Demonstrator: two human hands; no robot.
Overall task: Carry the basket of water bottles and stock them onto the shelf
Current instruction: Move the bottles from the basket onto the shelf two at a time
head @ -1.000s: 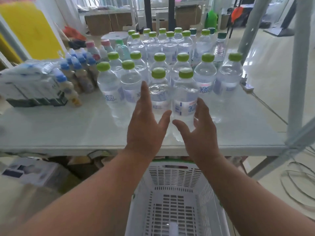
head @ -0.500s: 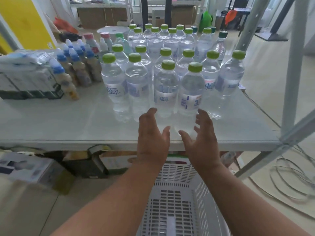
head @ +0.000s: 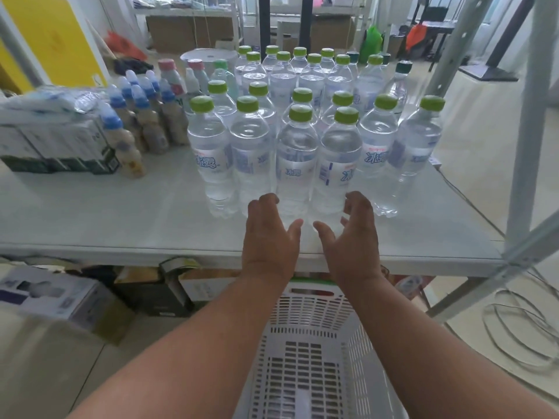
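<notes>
**A makeshift stockroom or shop mock-up**

Rows of clear green-capped water bottles (head: 298, 158) crowd a pale metal-framed shelf board (head: 121, 216) beside small blue-capped milky drink bottles (head: 130, 152). Brown cardboard cartons (head: 181, 33) stand against the far wall, printed boxes (head: 54, 297) sit beneath, and a white slotted plastic basket (head: 305, 355) waits below.

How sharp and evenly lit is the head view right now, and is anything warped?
Head view: the clear green-capped water bottles and both hands are sharp; daylight washes out the pale floor at right; the wide lens bends the grey metal shelf post; the stacked cartons at left look soft.
</notes>
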